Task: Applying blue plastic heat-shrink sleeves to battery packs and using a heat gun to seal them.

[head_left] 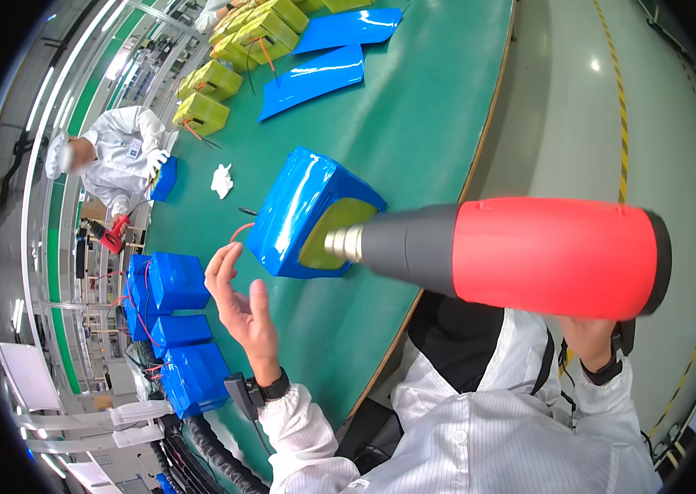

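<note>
A battery pack in blue shrink film (294, 210) rests on the green table, its yellow-green end (336, 230) uncovered by film and turned toward me. Red and black wires come out at its far left side. My right hand (591, 333), mostly hidden below the tool, holds a red and black heat gun (558, 255). The metal nozzle points at the pack's bare end, and in this view overlaps it; I cannot tell the gap. Just left of the pack, my left hand (245, 309) is raised with fingers apart and holds nothing.
Blue-wrapped packs (191, 370) stand at the table's left edge. Yellow-green packs (204, 111) and flat blue film sleeves (315, 81) lie at the far end. A crumpled white cloth (222, 180) lies nearby. Across the table a co-worker (121, 152) handles a blue pack and a red heat gun.
</note>
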`<action>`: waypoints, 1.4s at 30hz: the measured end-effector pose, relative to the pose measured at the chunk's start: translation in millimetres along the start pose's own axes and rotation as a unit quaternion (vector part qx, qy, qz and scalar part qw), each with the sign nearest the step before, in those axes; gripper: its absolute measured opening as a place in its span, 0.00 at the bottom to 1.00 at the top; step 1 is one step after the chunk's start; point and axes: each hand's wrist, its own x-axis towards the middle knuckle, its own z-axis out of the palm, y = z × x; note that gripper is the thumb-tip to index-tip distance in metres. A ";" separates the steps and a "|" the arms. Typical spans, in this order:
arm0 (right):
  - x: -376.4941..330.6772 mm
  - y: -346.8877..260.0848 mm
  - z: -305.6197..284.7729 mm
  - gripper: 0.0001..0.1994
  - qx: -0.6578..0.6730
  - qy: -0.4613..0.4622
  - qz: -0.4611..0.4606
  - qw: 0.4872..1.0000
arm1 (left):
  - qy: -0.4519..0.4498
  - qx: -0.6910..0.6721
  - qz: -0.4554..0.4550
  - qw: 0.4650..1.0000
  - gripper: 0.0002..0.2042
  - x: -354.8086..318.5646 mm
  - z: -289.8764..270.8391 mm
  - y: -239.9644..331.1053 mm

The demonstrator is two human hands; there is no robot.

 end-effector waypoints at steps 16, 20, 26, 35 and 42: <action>20.1 2.7 -7.0 0.09 0.098 0.114 0.162 0.975 | -0.066 0.083 -0.024 0.994 0.28 3.1 19.3 22.3; 0.0 15.0 -15.0 0.11 -0.003 0.082 0.147 0.986 | -0.112 0.089 -0.006 0.990 0.32 11.8 18.8 43.3; 8.3 2.3 -3.8 0.16 0.067 0.094 0.111 0.987 | -0.044 0.041 0.017 0.998 0.27 17.0 18.3 38.8; 9.5 1.0 5.3 0.18 0.033 0.096 0.108 0.989 | 0.013 0.046 0.013 0.999 0.18 47.0 10.7 35.1; 6.0 1.7 1.1 0.18 0.001 0.065 0.080 0.995 | -0.051 0.094 0.050 0.993 0.17 72.2 14.6 54.5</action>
